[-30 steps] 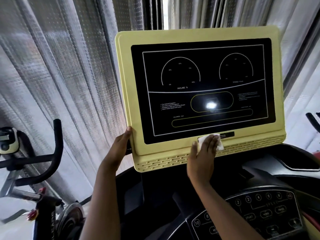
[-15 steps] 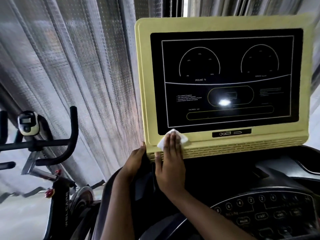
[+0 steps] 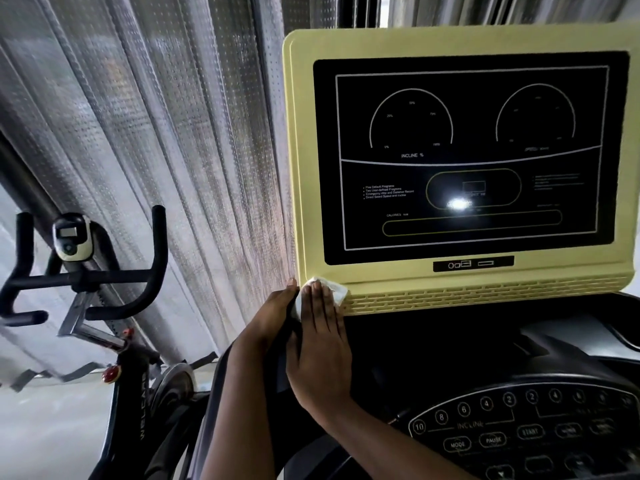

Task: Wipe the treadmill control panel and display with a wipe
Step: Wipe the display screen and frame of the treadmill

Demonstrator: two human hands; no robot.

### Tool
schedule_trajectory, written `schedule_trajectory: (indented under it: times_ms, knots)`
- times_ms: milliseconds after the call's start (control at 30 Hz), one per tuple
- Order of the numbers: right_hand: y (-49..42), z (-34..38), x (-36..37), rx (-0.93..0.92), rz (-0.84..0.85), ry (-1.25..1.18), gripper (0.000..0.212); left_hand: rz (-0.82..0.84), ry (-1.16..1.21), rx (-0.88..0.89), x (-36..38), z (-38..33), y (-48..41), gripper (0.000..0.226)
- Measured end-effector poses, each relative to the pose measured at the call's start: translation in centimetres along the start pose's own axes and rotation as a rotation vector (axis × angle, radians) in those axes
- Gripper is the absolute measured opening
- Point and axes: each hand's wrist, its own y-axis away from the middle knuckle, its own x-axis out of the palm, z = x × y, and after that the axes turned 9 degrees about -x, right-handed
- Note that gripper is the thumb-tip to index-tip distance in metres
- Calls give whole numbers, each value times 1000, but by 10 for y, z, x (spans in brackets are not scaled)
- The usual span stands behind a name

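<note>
Since 1 s ago the right hand (image 3: 322, 344) has slid the wipe (image 3: 338, 289) leftward along the bottom strip of the display (image 3: 297, 168), from below the screen's middle to its lower left corner; the left hand (image 3: 272, 315) has dropped from the display's left edge to that same corner. At far left stands a black bike (image 3: 114, 341) with curved handlebars and a small meter (image 3: 72, 237) on the bar; behind it hang pale dotted curtains (image 3: 156, 133); next comes the left hand, seen edge-on, 1 fingertip touching the yellow frame at the corner, its other fingers hidden, so I cannot tell whether they grip. Touching it, the right hand lies flat, its fingers (image 3: 320, 299) straight and together, pressing the white wipe against the corner by the left end of the grille (image 3: 485, 296); a crumpled edge of the wipe shows right of the fingertips. The black screen (image 3: 467, 140) carries 2 dial outlines, the left marked INCLINE %, and a glare spot near its middle; at lower right is the dark control panel (image 3: 519, 431), with numbered round keys and MODE, PAUSE and START buttons.
</note>
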Motion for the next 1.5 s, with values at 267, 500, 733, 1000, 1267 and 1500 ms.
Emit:
schedule_trajectory:
  times_ms: [267, 500, 733, 1000, 1267, 1500]
  knots:
    - [-2, -27, -16, 266, -171, -21, 69, -11, -116, 43, 2, -1, -1, 63]
    - [3, -8, -7, 58, -75, -32, 66, -27, -46, 23, 1, 2, -6, 81]
    - [0, -23, -15, 171, -127, -32, 69, -354, -21, 236, 29, 2, -6, 59]
    - [-11, -77, -50, 410, -235, -35, 64, -825, 30, 360, 81, -17, -14, 63]
    - [-19, -125, -82, 512, -191, 12, 74, -1172, -74, 351, 100, -18, -18, 60]
    - [-19, -170, -111, 550, -253, -40, 77, -1461, -112, 319, 116, -59, -35, 60]
